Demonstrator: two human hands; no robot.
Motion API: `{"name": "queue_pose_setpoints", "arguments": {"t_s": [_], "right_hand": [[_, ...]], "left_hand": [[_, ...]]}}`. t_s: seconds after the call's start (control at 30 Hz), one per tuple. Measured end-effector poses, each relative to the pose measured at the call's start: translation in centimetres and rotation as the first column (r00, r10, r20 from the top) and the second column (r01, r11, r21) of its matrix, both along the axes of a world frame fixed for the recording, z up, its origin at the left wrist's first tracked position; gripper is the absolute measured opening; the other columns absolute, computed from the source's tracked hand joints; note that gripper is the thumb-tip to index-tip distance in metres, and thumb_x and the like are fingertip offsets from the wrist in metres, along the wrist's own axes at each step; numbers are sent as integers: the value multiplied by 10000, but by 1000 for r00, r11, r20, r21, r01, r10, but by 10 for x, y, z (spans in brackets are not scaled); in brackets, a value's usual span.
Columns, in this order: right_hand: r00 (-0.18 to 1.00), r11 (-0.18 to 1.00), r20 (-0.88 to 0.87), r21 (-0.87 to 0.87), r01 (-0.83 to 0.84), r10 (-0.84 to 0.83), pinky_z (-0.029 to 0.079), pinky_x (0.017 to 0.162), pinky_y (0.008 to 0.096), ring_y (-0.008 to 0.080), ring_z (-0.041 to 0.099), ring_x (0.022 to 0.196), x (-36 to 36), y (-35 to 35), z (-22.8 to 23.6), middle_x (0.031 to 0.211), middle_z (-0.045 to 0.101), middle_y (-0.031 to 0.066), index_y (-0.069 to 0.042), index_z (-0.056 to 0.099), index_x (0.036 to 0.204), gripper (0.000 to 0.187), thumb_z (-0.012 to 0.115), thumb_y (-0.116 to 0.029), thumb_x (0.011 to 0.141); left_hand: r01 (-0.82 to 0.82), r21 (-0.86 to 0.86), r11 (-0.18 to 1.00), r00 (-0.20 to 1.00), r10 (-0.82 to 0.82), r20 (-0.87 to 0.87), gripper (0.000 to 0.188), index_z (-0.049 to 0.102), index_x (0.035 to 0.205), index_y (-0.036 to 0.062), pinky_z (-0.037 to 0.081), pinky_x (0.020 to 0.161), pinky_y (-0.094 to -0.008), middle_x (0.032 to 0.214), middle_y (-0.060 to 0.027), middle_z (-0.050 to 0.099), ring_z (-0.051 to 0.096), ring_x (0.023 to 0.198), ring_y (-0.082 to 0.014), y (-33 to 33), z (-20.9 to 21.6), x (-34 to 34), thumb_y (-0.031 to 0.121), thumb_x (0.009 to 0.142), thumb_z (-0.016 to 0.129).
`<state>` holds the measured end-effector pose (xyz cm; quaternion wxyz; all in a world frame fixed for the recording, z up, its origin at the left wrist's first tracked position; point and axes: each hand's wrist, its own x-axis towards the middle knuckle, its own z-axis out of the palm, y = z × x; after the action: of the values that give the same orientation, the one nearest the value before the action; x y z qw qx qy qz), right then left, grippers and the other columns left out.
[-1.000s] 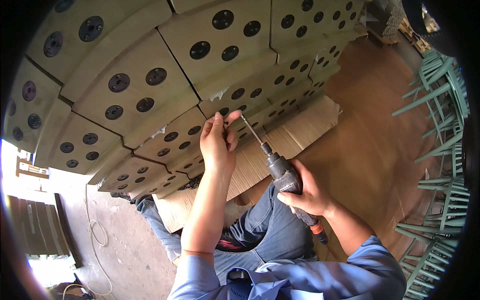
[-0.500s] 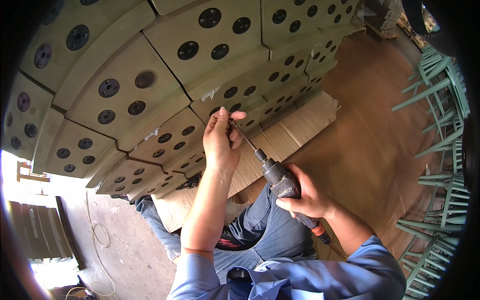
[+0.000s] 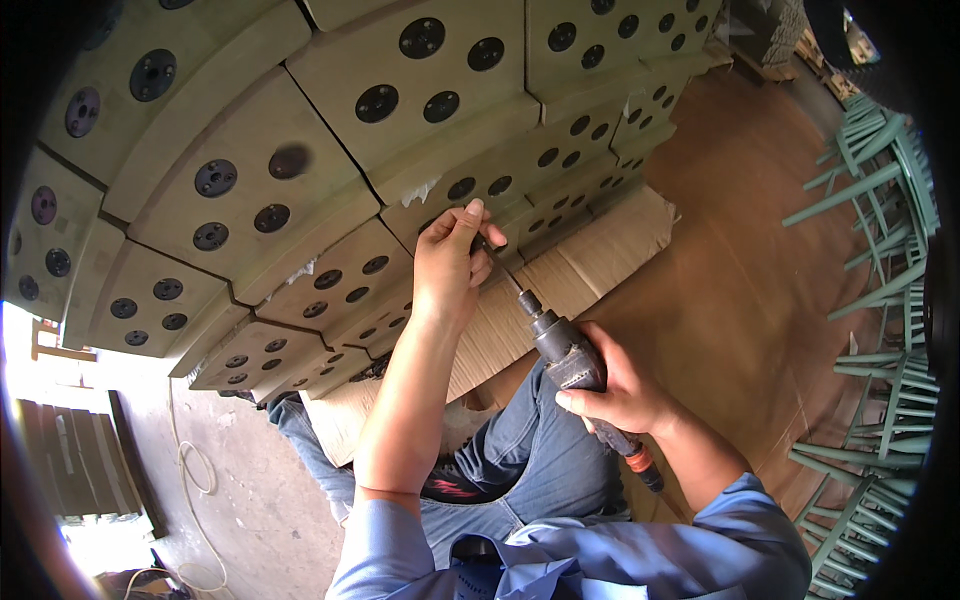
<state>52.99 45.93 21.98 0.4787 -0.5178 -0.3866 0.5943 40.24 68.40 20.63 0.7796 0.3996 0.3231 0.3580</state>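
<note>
My right hand (image 3: pixel 636 396) is wrapped round the dark body of a power screwdriver (image 3: pixel 566 350), which has an orange ring and a hose at its rear. The tool's long thin bit (image 3: pixel 510 276) points up and left to the fingertips of my left hand (image 3: pixel 448 268). Those fingers are pinched together at the bit's tip; a small dark bit of something shows there, too hidden to name. Just beyond my left hand stand stacked olive-beige panels (image 3: pixel 425 150) set with round black discs (image 3: pixel 422 38), each with small holes.
Corrugated cardboard (image 3: pixel 590 255) lies along the foot of the stack. Brown sheeting (image 3: pixel 740 230) covers the floor to the right. Green chair-like frames (image 3: pixel 885 280) line the right side. A pale hose (image 3: pixel 185 470) curls on the concrete at left, near stacked brown boards (image 3: pixel 80 455).
My left hand has shifted slightly right and up, its fingers closing further round the bit's tip. The screwdriver has moved a little to the right with it.
</note>
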Motion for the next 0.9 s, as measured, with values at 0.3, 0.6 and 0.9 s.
{"name": "queue_pose_setpoints", "arguments": {"t_s": [0.3, 0.6, 0.9], "right_hand": [[992, 998, -113, -9, 59, -60, 512, 488, 275, 102, 581, 550, -5, 18, 15, 875, 574, 48, -35, 424, 1283, 510, 742, -145, 899], [993, 997, -92, -38, 69, -73, 509, 477, 277, 103, 579, 544, -3, 20, 20, 872, 583, 43, -43, 434, 1291, 515, 747, -144, 894], [995, 996, -84, -72, 49, -55, 518, 480, 276, 100, 586, 561, 1, 21, 28, 892, 591, 47, -35, 429, 1305, 538, 748, -160, 891]], "left_hand": [[-33, -85, 996, 991, 44, 126, 262, 627, 1137, 20, 272, 442, -197, 912, -61, 688, 377, 553, -46, 4, 6, 14, 263, 1081, 549], [-49, -100, 994, 987, 63, 145, 247, 644, 1142, 30, 272, 448, -192, 904, -55, 690, 385, 564, -43, 4, 3, 17, 250, 1079, 549], [-62, -102, 993, 987, 76, 139, 251, 638, 1134, 30, 269, 453, -195, 905, -52, 685, 369, 568, -45, 2, 4, 16, 248, 1089, 522]]}}
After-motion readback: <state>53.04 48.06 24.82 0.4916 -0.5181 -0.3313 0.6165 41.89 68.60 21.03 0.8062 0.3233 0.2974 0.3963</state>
